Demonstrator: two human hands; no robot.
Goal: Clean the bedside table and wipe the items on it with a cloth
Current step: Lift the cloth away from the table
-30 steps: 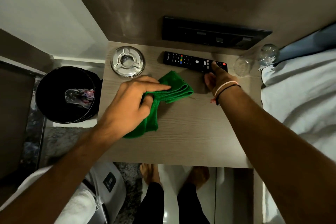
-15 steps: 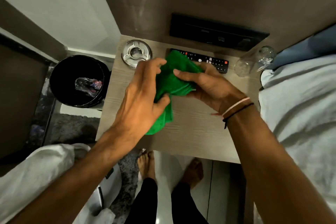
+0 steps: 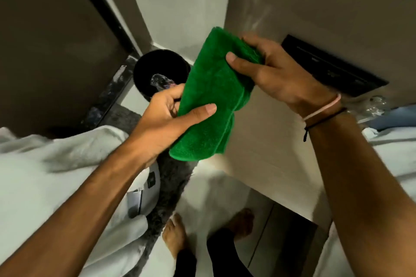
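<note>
I hold a folded green cloth (image 3: 213, 101) up in the air with both hands, above the left part of the wooden bedside table (image 3: 270, 153). My left hand (image 3: 166, 121) grips its lower left side, thumb across the front. My right hand (image 3: 270, 74) pinches its upper right edge. The cloth and hands hide the remote and the metal ashtray; I cannot tell whether anything is wrapped in the cloth. A clear glass (image 3: 373, 105) shows blurred at the table's right end.
A black waste bin (image 3: 144, 69) with a plastic wrapper in it stands on the floor left of the table. A black switch panel (image 3: 333, 67) is on the wall behind. Bed linen (image 3: 394, 155) lies to the right, white fabric (image 3: 45, 175) at the left, bare feet below.
The cloth has been lifted off the table, and both hands now hold it raised. The view has tilted and shifted left, so the remote and ashtray are out of sight.
</note>
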